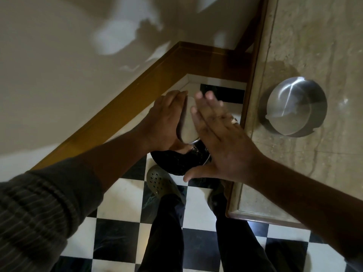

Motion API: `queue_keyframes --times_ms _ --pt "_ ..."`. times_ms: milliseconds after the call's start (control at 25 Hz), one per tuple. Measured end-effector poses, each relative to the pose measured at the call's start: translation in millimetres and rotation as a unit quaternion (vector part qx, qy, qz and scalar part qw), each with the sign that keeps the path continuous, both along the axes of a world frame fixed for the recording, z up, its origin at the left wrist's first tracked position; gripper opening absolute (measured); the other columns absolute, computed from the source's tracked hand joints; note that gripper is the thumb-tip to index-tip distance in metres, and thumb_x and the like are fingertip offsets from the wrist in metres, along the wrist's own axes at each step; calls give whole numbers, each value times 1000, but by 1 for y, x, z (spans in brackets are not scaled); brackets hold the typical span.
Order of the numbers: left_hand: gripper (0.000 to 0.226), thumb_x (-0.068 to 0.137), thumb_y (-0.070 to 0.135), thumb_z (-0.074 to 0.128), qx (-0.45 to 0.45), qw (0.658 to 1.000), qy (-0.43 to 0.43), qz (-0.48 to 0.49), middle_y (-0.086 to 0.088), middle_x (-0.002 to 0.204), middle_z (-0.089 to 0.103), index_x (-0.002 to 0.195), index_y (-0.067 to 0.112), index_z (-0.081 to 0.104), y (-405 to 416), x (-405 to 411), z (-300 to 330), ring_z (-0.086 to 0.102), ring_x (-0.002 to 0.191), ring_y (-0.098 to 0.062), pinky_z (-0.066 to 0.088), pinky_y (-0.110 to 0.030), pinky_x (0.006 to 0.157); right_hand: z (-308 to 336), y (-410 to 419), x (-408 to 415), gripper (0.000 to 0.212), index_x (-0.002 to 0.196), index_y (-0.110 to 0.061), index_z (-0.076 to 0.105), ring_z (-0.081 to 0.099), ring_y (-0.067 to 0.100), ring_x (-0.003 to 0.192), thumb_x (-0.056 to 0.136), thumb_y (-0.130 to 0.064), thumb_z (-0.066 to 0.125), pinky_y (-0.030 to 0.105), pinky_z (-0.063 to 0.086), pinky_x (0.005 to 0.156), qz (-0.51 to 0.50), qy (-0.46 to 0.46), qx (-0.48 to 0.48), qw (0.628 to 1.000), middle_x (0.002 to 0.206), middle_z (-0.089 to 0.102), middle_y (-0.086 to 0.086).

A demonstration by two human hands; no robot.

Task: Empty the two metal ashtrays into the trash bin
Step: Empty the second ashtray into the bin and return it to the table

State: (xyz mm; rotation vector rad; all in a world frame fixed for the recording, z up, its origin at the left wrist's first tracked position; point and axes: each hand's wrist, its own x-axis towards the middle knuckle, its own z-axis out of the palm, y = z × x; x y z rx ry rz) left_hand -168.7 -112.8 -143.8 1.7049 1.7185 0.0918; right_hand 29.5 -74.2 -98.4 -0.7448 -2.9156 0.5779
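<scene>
Left hand (167,122) grips an upturned metal ashtray (188,122) at frame centre, above the black-lined trash bin (176,161); the right hand (220,138) is flat and open against it. Second ashtray (294,107), dull steel, sits on the marble counter (314,46) at right.

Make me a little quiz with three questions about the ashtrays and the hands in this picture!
1. True or false: both ashtrays are on the marble counter.
2. Which hand holds the tipped ashtray? A) left hand B) right hand
3. Fill in: the tipped ashtray is held above the black ____.

Key:
1. False. Only the second ashtray stands on the counter, upright.
2. A. The left hand grips it; the right hand is open and flat beside it.
3. Trash bin, which stands on the checkered floor.
</scene>
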Motion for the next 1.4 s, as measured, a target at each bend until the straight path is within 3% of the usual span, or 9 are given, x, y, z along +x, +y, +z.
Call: queue_keyframes --times_ms 120,280,520,720,840,960,1080,1280,1400 --pt "141 47 75 81 -9 999 21 -24 -17 158 36 156 4 26 1 -3 -6 37 142 -36 42 -53 113 0 2 5 122 143 13 26 14 44 147 71 -83 55 56 16 123 -27 50 68 996 152 18 35" --pt "142 50 65 89 -16 1000 8 -13 -16 161 32 159 7 20 0 5 0 35 143 -35 42 -50 112 -37 -13 17 130 151 3 21 22 42 149 63 -80 68 52 17 121 67 -164 19 984 159 23 28" --pt "144 48 75 82 14 1000 -15 -16 -20 158 36 157 0 24 3 3 -10 39 142 -39 42 -55 113 2 5 6 116 144 10 19 9 42 148 77 -76 59 55 16 123 -37 65 75 994 154 14 36" --pt "134 48 71 79 17 999 -21 -24 -20 152 43 152 0 32 -6 3 -5 45 135 -36 47 -48 108 -28 -9 16 137 154 -3 6 5 38 153 59 -81 68 51 16 123 73 -186 -34 979 164 5 23" --pt "133 51 66 82 9 1000 -26 -5 -23 155 41 154 -3 31 -15 1 -9 43 139 -39 44 -48 112 -39 -19 14 133 153 1 14 11 39 152 60 -77 70 52 20 121 98 -175 -31 979 163 13 25" --pt "138 52 62 88 -17 999 -34 3 -19 161 34 158 2 24 -14 1 -7 37 145 -37 40 -49 116 -47 -22 12 110 149 1 30 25 43 148 68 -54 79 51 21 118 77 -147 24 986 158 28 27" --pt "141 50 67 85 -35 999 -40 4 -15 164 30 160 6 20 -12 -2 -6 35 147 -34 41 -48 116 -57 -20 12 68 145 -3 42 31 45 145 86 -28 61 46 23 113 37 -85 50 994 155 36 27" --pt "128 52 60 89 -133 984 -100 63 -4 158 39 157 20 27 -10 -5 7 44 136 -21 47 -34 103 -50 -8 21 57 139 -8 51 38 40 142 87 -29 63 44 43 105 -1 -8 -97 995 154 40 22" --pt "88 59 59 80 -256 908 -266 197 -3 136 57 134 27 47 -13 -12 24 60 117 -21 54 -31 90 -33 -12 24 56 142 -15 47 49 19 133 92 -38 58 36 47 108 -107 38 -280 953 148 51 9"
